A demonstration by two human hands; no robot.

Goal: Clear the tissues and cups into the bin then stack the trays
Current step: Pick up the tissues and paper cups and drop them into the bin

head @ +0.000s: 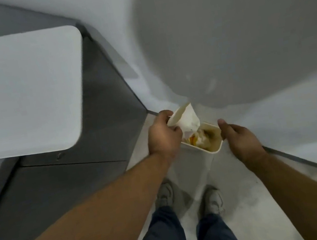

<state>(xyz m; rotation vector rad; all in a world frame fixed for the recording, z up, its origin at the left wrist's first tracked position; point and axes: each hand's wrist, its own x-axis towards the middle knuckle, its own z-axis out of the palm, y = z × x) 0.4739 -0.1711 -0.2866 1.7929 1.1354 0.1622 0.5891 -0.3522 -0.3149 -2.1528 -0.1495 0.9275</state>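
Note:
A small cream bin (198, 159) stands on the floor in front of my feet, its mouth showing crumpled tissue and yellow scraps inside. My left hand (161, 136) grips a white paper cup (185, 118) by its rim, tilted over the bin's left edge. My right hand (239, 137) hovers at the bin's right rim with fingers apart and nothing in it. No trays are in view.
A white table corner (21, 91) juts in at the left, above a grey cabinet or step (75, 155). A white wall (241, 20) with a large round shadow rises behind the bin. My shoes (214, 201) stand close to the bin's base.

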